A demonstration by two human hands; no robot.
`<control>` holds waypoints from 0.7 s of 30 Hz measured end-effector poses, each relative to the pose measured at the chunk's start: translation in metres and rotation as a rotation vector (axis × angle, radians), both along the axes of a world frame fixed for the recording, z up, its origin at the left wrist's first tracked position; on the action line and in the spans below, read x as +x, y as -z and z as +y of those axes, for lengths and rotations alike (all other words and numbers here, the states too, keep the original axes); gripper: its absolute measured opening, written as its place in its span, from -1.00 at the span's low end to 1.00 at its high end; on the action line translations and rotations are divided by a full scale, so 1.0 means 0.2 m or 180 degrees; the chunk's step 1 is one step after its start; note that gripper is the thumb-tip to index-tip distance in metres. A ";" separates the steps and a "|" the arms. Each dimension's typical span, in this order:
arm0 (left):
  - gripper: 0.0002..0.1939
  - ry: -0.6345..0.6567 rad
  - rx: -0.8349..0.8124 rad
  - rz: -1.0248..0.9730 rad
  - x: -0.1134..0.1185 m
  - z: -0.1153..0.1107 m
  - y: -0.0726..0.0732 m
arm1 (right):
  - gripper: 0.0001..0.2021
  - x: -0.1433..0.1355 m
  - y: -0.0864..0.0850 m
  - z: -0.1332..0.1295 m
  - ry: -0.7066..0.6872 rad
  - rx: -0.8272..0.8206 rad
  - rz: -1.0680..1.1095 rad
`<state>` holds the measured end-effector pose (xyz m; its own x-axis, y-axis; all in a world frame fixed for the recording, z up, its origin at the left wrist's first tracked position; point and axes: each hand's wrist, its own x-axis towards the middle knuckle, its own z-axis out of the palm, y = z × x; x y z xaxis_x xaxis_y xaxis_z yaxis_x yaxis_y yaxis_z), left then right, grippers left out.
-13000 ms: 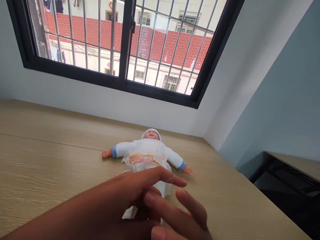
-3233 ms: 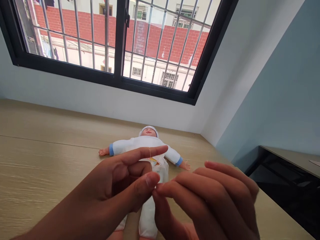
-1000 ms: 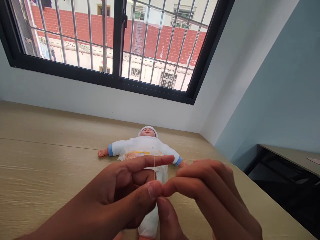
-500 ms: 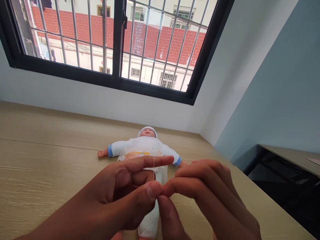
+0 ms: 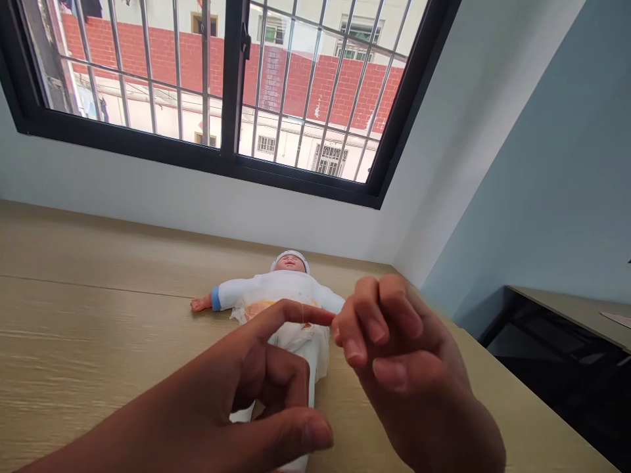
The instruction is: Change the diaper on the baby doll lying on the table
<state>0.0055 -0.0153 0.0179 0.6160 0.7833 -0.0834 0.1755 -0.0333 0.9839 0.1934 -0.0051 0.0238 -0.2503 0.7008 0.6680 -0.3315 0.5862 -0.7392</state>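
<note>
My left hand has its index finger stretched out and its thumb spread below. A thin pale strand runs down from the index finger toward the thumb, faint against the background. My right hand has loosely curled fingers, the thumb a little apart from them. One right fingertip touches the tip of the left index finger; nothing shows in the right hand. Beyond both hands a baby doll lies face up in white clothes with blue cuffs. A diaper is around its waist, partly hidden by my hands.
The doll lies on a wooden table with a seam across it. A barred window with a dark frame stands behind. At the right is a lower dark piece of furniture with a light top, beside a blue wall.
My right hand has let go of its pinch at the left thumb, turned over and risen to the left index fingertip. My left thumb has moved down, widening its gap from the index finger.
</note>
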 end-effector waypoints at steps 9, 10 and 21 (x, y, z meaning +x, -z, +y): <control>-0.22 -0.0279 0.0155 -0.0135 0.04 -0.02 -0.03 | -0.76 -0.03 0.05 0.01 0.0449 0.0691 -0.0108; -0.21 -0.0242 0.0110 -0.0143 0.03 -0.02 -0.03 | -0.77 -0.04 0.08 0.01 0.0880 0.1046 -0.0213; -0.22 -0.0038 -0.0031 -0.0747 0.02 -0.01 -0.01 | -0.62 -0.08 0.28 0.11 0.2695 0.3758 -0.0297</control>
<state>0.0096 -0.0176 0.0200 0.6100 0.7906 0.0533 -0.0578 -0.0227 0.9981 0.1775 0.0177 -0.0327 -0.1231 -0.2770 0.9530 0.4365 0.8473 0.3026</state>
